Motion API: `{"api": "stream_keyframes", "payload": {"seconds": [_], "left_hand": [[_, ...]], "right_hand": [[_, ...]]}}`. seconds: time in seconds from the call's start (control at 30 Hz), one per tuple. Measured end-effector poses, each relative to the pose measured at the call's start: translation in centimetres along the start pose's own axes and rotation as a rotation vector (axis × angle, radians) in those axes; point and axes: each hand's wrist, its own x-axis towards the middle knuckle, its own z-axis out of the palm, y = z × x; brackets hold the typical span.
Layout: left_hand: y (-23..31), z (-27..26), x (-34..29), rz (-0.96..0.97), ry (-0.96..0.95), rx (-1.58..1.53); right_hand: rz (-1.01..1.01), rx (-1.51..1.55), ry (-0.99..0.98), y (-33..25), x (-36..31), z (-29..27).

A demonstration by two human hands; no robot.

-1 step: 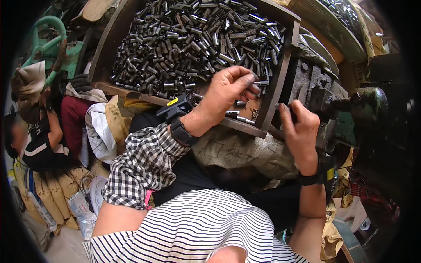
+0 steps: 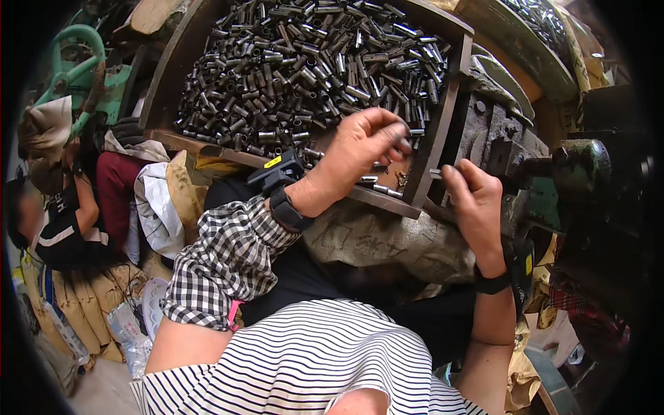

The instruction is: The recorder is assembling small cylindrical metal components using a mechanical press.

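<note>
My left hand [image 2: 363, 152] is over the near right corner of a wooden tray [image 2: 437, 128], thumb and fingers drawn together. Its fingertips are slightly smeared, and what they hold, if anything, is hidden. A bright short tube shows just past them; I cannot tell whether they touch it. Inside the tray lies a heap of short metal tubes [image 2: 297, 72], dark and shiny. Just outside the tray's right wall, my right hand [image 2: 477, 197] pinches a small metal tube [image 2: 436, 173] between thumb and finger, its end pointing left.
Right of the tray stands a dark, greasy machine [image 2: 584, 166] with a rounded metal head. A sack [image 2: 380, 242] hangs under the tray's near edge. A green handwheel [image 2: 76, 59] is at the far left, where another person [image 2: 69, 214] sits. More metal parts [image 2: 532, 17] lie at the far right.
The pale end of the tube in my right hand now shows, as that hand has turned and shifted slightly downward. My left hand has moved slightly right.
</note>
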Motion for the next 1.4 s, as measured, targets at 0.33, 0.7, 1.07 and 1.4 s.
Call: {"api": "stream_keyframes", "payload": {"seconds": [0.33,0.7,1.07,1.4], "left_hand": [[1.0,0.9,-2.0,0.427,-0.393,0.675],[2.9,-3.3,-0.8,-0.144,0.033,-0.240],[0.4,-2.1,-0.7,0.437,0.014,1.316],[-1.1,-0.6,0.4,0.470,-0.069,1.728]], "right_hand": [[0.256,0.528,-0.305,0.0,-0.6,2.7],[-0.564,-1.118,0.007,-0.5,5.4,5.2],[-0.377,-0.651,0.095,-1.7,4.0,4.1],[-0.115,0.084,0.043,0.5,-0.1,2.8]]}}
